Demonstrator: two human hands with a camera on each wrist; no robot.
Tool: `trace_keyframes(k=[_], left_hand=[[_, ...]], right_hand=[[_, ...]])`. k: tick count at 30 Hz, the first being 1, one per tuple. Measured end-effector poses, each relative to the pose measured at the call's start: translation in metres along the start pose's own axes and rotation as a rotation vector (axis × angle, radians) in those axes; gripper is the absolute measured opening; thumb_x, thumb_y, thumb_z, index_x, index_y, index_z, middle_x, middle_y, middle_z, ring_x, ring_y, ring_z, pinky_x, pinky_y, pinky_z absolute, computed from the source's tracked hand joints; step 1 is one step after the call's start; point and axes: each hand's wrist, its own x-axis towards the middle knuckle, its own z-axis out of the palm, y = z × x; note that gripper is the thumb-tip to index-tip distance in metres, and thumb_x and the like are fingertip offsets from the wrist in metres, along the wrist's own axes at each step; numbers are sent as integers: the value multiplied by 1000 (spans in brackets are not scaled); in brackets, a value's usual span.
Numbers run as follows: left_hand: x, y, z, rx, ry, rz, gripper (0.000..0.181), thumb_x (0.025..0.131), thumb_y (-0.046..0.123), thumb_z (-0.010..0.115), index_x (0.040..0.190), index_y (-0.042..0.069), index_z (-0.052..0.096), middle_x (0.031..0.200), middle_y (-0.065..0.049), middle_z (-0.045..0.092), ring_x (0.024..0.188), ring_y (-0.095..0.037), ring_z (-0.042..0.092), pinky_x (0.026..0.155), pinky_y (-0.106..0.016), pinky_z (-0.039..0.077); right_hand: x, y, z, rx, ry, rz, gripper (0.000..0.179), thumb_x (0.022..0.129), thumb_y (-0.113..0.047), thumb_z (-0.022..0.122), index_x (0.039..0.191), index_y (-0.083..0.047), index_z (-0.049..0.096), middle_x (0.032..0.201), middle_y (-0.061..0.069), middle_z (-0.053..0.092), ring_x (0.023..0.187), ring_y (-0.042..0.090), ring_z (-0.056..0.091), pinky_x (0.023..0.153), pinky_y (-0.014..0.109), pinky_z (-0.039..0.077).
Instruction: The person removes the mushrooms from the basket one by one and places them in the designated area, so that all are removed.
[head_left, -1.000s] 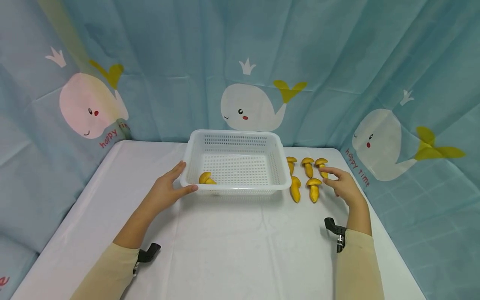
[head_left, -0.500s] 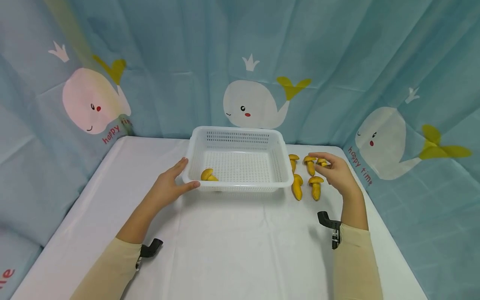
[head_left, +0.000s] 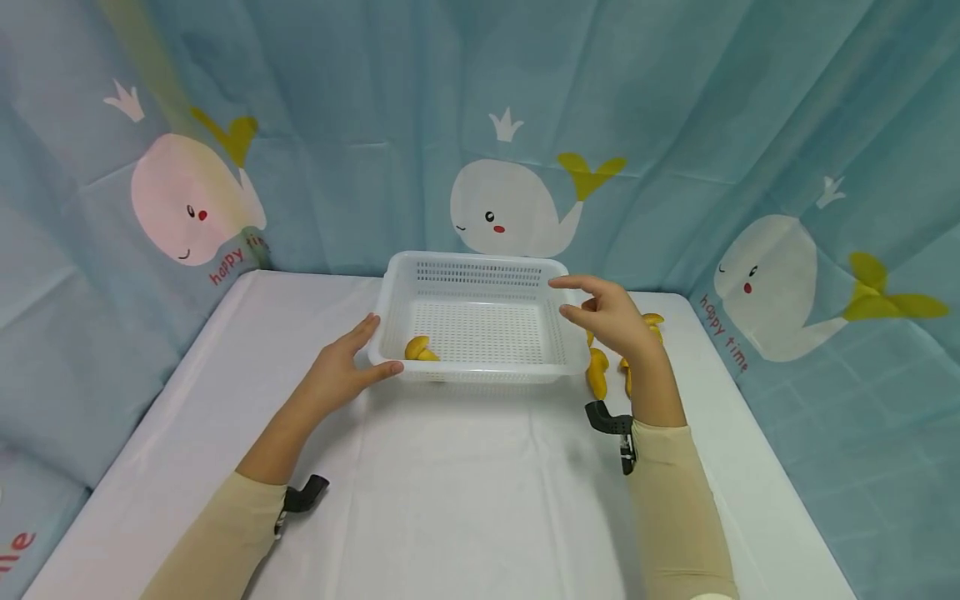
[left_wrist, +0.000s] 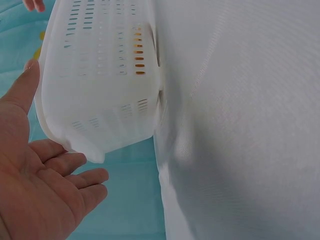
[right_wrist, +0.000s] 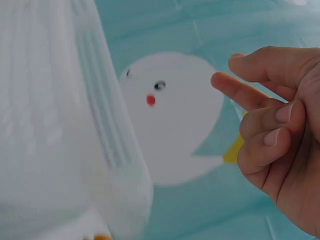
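A white perforated plastic basket (head_left: 480,368) stands on the table, with a yellow toy mushroom (head_left: 417,347) lying in its front left corner. My left hand (head_left: 337,371) spans that corner, thumb along the front rim and fingers at the left side. Orange shows through the slots in the left wrist view. Over the basket's right rim hovers my right hand (head_left: 611,312), thumb and index finger extended with nothing between them. In the right wrist view, the other fingers (right_wrist: 262,142) curl loosely. Several more mushrooms (head_left: 597,373) lie right of the basket, partly hidden by this hand and forearm.
A white cloth covers the table (head_left: 465,492). Blue curtains (head_left: 337,192) printed with whales hang close behind it and along both sides. Each wrist wears a black camera mount, the right mount (head_left: 611,421) standing off the sleeve.
My right hand has moved left from the far right mushrooms to the basket's right rim, passing over the back row. My left hand stays at the basket's corner. The head view has shifted slightly.
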Motion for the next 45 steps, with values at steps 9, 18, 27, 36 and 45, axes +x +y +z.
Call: trace_keyframes(k=[9,18,27,36,45], left_hand=[[0,1,-2,10,-10,8,111,83,69,72,166,24,14,172,3,10,157,-38,16,118,-68,26],[1,0,-2,11,-5,0,113,82,73,71,166,24,14,172,2,10,157,-39,17,117,-69,27],[2,-2,-1,19,-9,0,112,81,74,70,166,24,14,172,1,11,156,-40,18,117,-69,27],[1,-4,-1,12,-7,25,109,84,68,72,166,22,17,172,-1,13,156,-39,19,117,-69,28],[1,-4,0,17,2,32,108,85,66,73,166,22,18,172,1,13,156,-39,20,116,-69,29]], right_hand=[[24,-28,37,30,-71,-94,39,98,-19,71,136,-26,67,143,-3,59,52,18,37,52,27,39],[50,-48,72,16,-151,-118,39,96,-18,73,132,-29,69,139,-7,62,51,19,35,51,28,40],[71,-57,110,-60,-231,-138,39,94,-18,74,132,-28,70,138,-10,64,100,14,59,77,31,55],[87,-62,145,-149,-309,-155,41,94,-16,73,134,-27,68,140,-8,63,131,16,57,103,39,54],[98,-56,167,-122,-376,-133,41,94,-13,73,133,-24,69,139,-6,64,137,16,53,113,39,46]])
